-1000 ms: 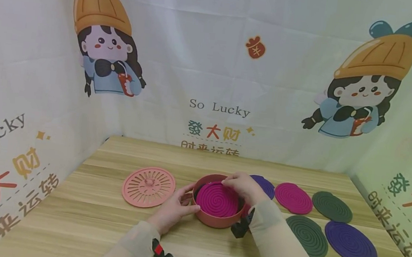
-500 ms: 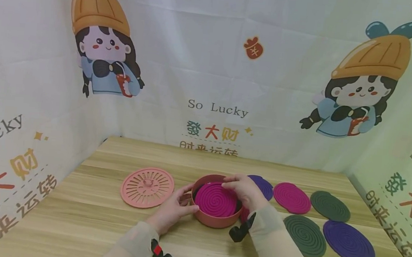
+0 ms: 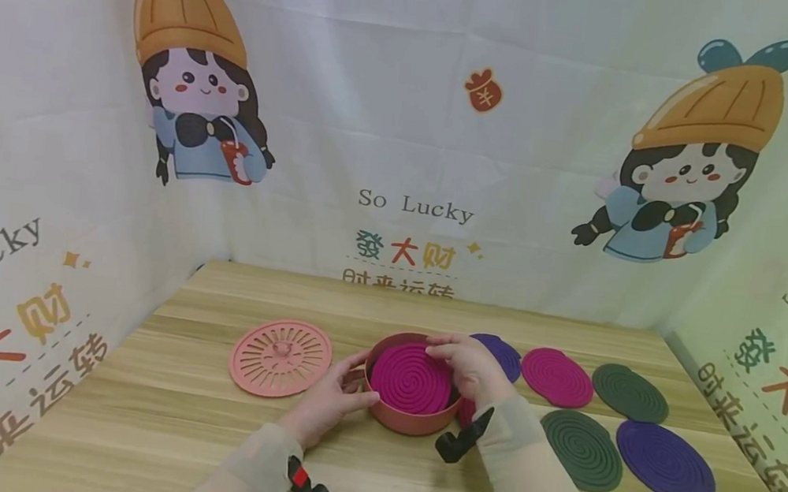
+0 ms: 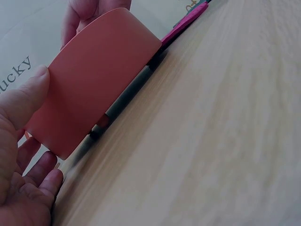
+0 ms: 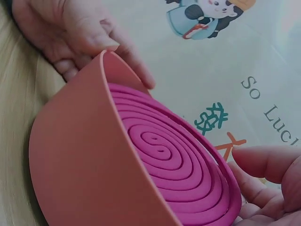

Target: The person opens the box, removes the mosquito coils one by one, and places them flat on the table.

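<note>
A magenta spiral-grooved coaster (image 3: pixel 412 378) sits partly inside a round terracotta-coloured holder (image 3: pixel 411 423), with its edge tilted up towards my right hand. My left hand (image 3: pixel 331 400) grips the holder's left side, thumb near the rim and fingers around the outer wall, as the left wrist view also shows. At the far right rim, my right hand (image 3: pixel 470 364) pinches the coaster's edge between thumb and fingers; the right wrist view shows this fingertip contact at the raised edge (image 5: pixel 235 190). Something dark shows inside the holder beside the coaster. The holder's bottom is hidden.
A pink slotted round lid (image 3: pixel 281 358) with a small knob lies left of the holder. To the right lie more coasters: magenta (image 3: pixel 557 377), dark green (image 3: pixel 631 393), another green (image 3: pixel 582 450), purple (image 3: pixel 667 464), and a purple one (image 3: pixel 503 355) partly behind my right hand.
The magenta coaster has shifted slightly to the left inside the holder and appears to lie a little lower. Both hands stay nearly in place.
</note>
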A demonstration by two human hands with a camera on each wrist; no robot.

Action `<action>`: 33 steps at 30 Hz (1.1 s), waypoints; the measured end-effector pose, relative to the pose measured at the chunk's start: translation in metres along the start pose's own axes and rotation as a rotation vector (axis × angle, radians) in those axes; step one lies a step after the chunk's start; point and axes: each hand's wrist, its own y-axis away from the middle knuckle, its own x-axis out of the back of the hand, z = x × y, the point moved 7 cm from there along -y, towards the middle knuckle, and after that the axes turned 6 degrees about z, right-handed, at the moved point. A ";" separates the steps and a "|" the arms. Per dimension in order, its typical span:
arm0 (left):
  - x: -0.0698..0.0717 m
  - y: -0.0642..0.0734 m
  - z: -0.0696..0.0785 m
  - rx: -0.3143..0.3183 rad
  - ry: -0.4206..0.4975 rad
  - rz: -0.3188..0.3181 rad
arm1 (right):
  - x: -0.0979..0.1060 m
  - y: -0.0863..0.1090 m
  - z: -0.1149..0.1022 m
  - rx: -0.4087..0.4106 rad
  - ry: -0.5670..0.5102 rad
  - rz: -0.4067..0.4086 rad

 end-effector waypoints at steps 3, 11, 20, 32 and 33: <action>0.000 0.000 0.000 -0.004 -0.003 0.007 | 0.001 0.001 0.001 -0.005 -0.027 -0.003; 0.000 0.001 0.003 -0.006 -0.002 0.015 | -0.001 0.001 0.004 -0.013 -0.037 -0.040; 0.000 0.001 0.005 -0.011 0.010 0.020 | 0.000 0.001 0.007 -0.008 -0.037 -0.053; 0.001 -0.001 0.000 -0.012 0.003 0.008 | -0.001 0.001 0.007 -0.026 -0.034 -0.032; 0.001 -0.001 -0.001 -0.012 -0.003 0.008 | -0.001 0.001 0.006 -0.026 -0.028 -0.038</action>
